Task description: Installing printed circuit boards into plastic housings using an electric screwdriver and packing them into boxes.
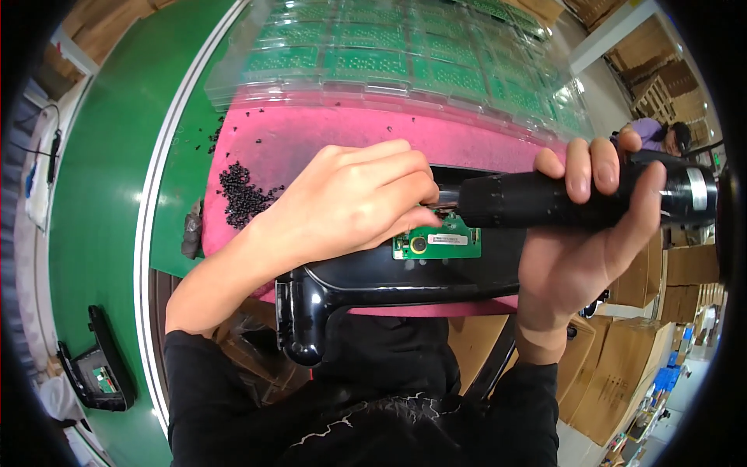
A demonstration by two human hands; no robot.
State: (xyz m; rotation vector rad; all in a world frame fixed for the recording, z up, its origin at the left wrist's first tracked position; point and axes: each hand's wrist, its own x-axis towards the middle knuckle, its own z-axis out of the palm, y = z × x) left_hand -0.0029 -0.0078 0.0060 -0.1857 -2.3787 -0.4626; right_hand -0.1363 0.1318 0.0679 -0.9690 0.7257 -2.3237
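Observation:
My right hand is wrapped around a thick black electric screwdriver, held nearly level with its tip pointing left. At that tip, my left hand is closed, thumb and fingers pinched together; what they grip is hidden. Just below the fingertips a small green circuit board with a white label lies on a glossy black plastic housing. The housing rests on a pink mat, its rounded end jutting toward me. Left of my left wrist is a pile of small black screws.
Clear plastic trays of green circuit boards cover the far side. On the green table at left lies another black housing holding a board. A dark wrapped lump sits by the mat. Cardboard boxes and another person are at right.

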